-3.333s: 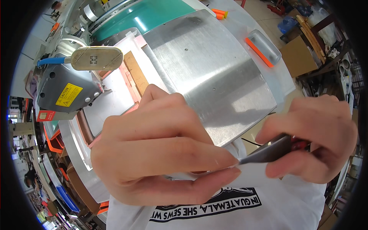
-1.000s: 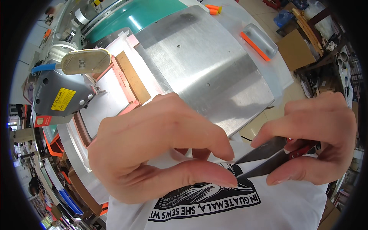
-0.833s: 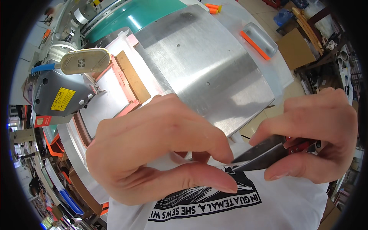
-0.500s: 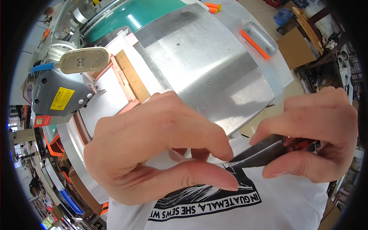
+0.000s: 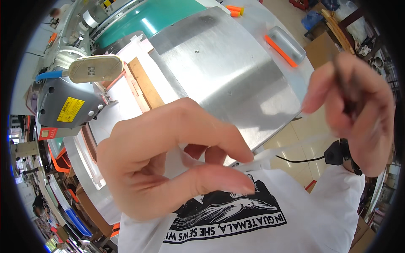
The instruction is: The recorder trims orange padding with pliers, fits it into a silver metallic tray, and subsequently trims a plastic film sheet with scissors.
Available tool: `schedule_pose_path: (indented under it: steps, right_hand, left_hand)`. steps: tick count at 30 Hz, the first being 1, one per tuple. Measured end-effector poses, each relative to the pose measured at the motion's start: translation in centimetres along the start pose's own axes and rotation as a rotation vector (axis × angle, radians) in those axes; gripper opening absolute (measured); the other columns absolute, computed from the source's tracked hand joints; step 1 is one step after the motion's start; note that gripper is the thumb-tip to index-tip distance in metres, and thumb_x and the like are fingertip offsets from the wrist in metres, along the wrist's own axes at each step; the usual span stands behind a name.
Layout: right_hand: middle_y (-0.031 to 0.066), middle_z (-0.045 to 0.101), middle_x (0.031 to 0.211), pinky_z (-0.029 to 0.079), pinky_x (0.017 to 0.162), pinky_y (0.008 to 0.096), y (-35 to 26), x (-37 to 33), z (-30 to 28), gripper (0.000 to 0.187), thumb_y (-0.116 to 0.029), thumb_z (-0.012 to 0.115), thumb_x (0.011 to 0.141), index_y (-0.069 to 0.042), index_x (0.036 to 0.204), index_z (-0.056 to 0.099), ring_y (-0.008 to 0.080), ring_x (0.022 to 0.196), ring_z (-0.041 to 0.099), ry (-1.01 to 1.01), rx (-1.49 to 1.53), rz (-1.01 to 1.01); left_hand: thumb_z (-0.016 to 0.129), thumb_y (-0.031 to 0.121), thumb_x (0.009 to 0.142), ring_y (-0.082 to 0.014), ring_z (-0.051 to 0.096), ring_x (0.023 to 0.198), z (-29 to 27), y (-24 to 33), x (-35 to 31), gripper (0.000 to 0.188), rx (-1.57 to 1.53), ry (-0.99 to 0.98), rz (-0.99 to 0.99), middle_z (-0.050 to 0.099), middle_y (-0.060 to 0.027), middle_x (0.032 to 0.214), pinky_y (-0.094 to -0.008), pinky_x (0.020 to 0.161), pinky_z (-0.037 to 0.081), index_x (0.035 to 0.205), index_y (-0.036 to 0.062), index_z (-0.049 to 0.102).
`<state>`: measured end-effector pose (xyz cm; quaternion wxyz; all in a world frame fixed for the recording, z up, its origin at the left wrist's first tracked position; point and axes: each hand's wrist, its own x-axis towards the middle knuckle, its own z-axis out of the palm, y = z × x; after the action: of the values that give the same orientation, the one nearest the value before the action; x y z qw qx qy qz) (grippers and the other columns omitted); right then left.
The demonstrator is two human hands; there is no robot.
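White printed T-shirt fabric [image 5: 261,219] spread low in view, below a brushed-metal platen [image 5: 223,80]. Left hand [image 5: 168,164] close over it, thumb and fingertips pinching a thin white strip [image 5: 270,154] (a thread or trimmed edge, hard to tell). Right hand [image 5: 354,105] raised well apart, blurred, curled around dark scissors [image 5: 344,86]; blades open or closed, cannot tell.

Brushed-metal desk [image 5: 228,80] is carrying a clear tray with an orange strip [image 5: 284,42] and two orange markers [image 5: 234,9] near its far edge.
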<state>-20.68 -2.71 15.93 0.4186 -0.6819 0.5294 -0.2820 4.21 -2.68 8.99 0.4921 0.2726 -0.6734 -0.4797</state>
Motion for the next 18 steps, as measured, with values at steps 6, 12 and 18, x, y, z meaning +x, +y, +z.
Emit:
schedule_pose_path:
  steps: [6, 12, 18]
  right_hand:
    - [-0.0013, 0.050, 0.054, 0.023, 0.042, 0.0208, 0.9, 1.6, 1.5, 0.027, -0.016, 0.077, 0.070, -0.001, 0.079, 0.057, 0.0024, 0.044, 0.034, -0.229, 0.272, -0.171]
    - [0.0018, 0.052, 0.054, 0.025, 0.041, 0.0207, -0.3, 0.5, 1.1, 0.033, -0.028, 0.075, 0.072, -0.004, 0.068, 0.052, 0.0038, 0.046, 0.038, 0.035, 0.339, -0.044]
    - [0.0040, 0.058, 0.059, 0.031, 0.046, 0.0200, 0.1, 0.2, 0.9, 0.018, -0.011, 0.072, 0.071, -0.001, 0.072, 0.058, 0.0049, 0.051, 0.046, 0.040, 0.418, -0.062]
  left_hand:
    - [0.086, 0.031, 0.060, -0.0091, 0.048, 0.059, -0.3, 1.9, 0.6, 0.048, -0.013, 0.003, -0.304, 0.062, -0.0066, 0.074, -0.0231, 0.054, 0.032, 0.083, -0.0037, 0.063]
    - [0.083, 0.012, 0.058, -0.0089, 0.046, 0.052, -3.6, 2.5, -0.3, 0.034, 0.061, 0.039, -0.074, 0.060, -0.0083, 0.064, -0.0234, 0.048, 0.029, 0.077, -0.0044, 0.060]
    - [0.075, 0.015, 0.070, -0.0083, 0.043, 0.048, -2.8, 3.0, -0.4, 0.024, -0.078, 0.192, -0.026, 0.058, -0.0096, 0.062, -0.0239, 0.046, 0.026, 0.072, -0.0029, 0.058]
